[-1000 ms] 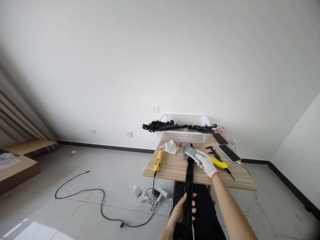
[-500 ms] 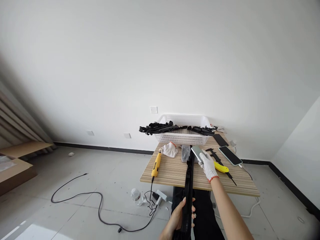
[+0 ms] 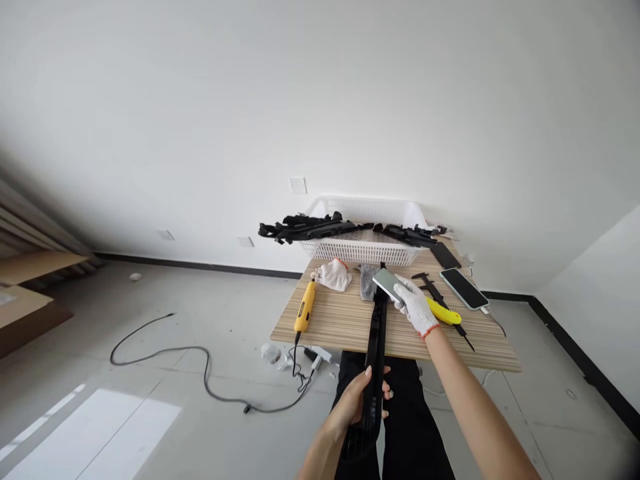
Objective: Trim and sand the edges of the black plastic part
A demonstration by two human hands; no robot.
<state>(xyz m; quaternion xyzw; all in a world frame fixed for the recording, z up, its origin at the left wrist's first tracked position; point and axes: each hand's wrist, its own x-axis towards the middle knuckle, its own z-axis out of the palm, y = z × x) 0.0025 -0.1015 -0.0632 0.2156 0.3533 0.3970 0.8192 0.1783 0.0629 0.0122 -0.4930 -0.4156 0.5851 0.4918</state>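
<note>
My bare left hand is wrapped round the near part of a long black plastic strip, which runs away from me over the table edge. My right hand, in a white knit glove with an orange cuff, grips a flat silver-grey rectangular block. The block is at the strip's far end and hides part of it; whether they touch, I cannot tell. Behind lies a grey bubble-wrap-like pad. A yellow-handled tool and a black caliper lie right of the gloved hand.
On the wooden table are a yellow corded rotary tool, a white glove, a phone and a dark slab. Black plastic parts lie across a white basket. A cable trails over the floor.
My view has tilted down. My gloved hand and the grey block have shifted slightly left, over the strip's far end. My left hand keeps its hold on the strip.
</note>
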